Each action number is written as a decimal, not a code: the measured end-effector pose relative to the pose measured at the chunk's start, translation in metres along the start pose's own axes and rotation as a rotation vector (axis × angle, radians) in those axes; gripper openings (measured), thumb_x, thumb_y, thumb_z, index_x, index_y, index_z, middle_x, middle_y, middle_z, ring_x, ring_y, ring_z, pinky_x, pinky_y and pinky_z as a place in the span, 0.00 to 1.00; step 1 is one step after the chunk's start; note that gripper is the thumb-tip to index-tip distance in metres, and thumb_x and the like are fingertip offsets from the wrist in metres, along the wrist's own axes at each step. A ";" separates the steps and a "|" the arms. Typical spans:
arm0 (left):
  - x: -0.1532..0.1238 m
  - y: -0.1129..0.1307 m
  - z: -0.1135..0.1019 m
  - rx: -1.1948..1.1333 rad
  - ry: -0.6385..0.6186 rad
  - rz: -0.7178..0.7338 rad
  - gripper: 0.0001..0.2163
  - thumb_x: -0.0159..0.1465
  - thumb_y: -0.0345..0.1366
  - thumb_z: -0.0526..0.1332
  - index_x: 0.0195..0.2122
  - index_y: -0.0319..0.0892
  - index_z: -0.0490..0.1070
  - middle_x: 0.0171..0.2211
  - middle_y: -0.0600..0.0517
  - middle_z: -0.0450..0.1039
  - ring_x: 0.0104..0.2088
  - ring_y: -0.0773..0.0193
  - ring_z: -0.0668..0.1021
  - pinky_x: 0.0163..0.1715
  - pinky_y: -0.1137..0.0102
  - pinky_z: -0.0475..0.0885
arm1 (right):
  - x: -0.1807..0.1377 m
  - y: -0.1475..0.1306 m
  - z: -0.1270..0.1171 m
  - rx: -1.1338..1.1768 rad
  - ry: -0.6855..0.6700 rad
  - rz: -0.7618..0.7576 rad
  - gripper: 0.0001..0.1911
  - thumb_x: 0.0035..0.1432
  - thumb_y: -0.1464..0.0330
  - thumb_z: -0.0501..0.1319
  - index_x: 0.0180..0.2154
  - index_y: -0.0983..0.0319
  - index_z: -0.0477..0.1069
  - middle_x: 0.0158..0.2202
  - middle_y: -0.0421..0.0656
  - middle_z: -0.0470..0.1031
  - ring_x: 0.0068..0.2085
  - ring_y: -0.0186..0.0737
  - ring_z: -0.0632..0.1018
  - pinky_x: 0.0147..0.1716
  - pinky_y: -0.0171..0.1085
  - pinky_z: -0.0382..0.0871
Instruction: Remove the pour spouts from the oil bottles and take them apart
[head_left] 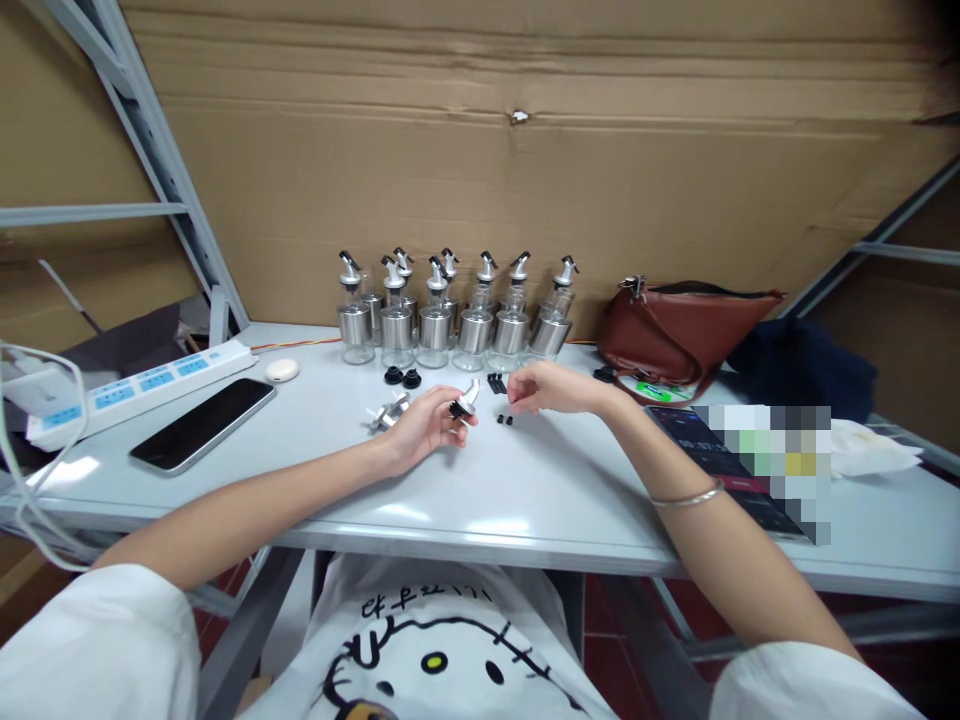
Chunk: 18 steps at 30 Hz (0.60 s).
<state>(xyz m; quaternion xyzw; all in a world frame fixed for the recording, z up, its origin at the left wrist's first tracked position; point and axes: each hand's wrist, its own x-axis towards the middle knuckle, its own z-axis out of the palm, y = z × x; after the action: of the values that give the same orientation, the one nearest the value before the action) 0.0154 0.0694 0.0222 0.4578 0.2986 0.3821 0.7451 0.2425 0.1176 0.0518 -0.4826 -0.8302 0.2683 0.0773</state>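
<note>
Silver and black, the spout (469,396) we pinch in our left hand (426,428) sits mid-frame, other fingers loosely curled. Our right hand (551,387), fingers nearly closed, contents unclear, is just right of black levers (497,384), probably laid for easy reach.

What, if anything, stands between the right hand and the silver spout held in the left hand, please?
Nothing visible blocks the space between the right hand and the silver spout in the left hand; only small black pieces lie low on the tabletop around that gap.
</note>
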 end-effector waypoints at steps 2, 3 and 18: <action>0.000 0.000 0.000 0.005 0.007 -0.005 0.08 0.57 0.39 0.58 0.32 0.40 0.62 0.26 0.51 0.70 0.22 0.69 0.70 0.26 0.72 0.69 | 0.001 0.004 0.001 0.013 -0.085 0.054 0.09 0.44 0.65 0.63 0.28 0.64 0.71 0.21 0.39 0.73 0.24 0.33 0.72 0.27 0.32 0.63; 0.000 0.000 0.000 0.006 0.011 -0.007 0.08 0.57 0.39 0.58 0.31 0.40 0.62 0.26 0.51 0.70 0.22 0.69 0.70 0.27 0.72 0.69 | 0.002 0.005 0.002 0.007 -0.102 0.080 0.09 0.43 0.66 0.64 0.29 0.63 0.72 0.21 0.39 0.74 0.25 0.35 0.73 0.28 0.32 0.64; 0.001 -0.001 -0.001 0.015 0.007 -0.002 0.09 0.57 0.39 0.59 0.32 0.39 0.63 0.26 0.50 0.71 0.22 0.69 0.71 0.26 0.71 0.70 | 0.004 -0.011 0.012 -0.121 -0.036 0.005 0.13 0.44 0.67 0.64 0.34 0.64 0.77 0.25 0.41 0.76 0.27 0.36 0.74 0.28 0.33 0.65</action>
<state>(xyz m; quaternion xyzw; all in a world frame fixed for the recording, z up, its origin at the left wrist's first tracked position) 0.0159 0.0701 0.0205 0.4616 0.3046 0.3809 0.7410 0.2277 0.1119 0.0464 -0.4835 -0.8449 0.2264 0.0322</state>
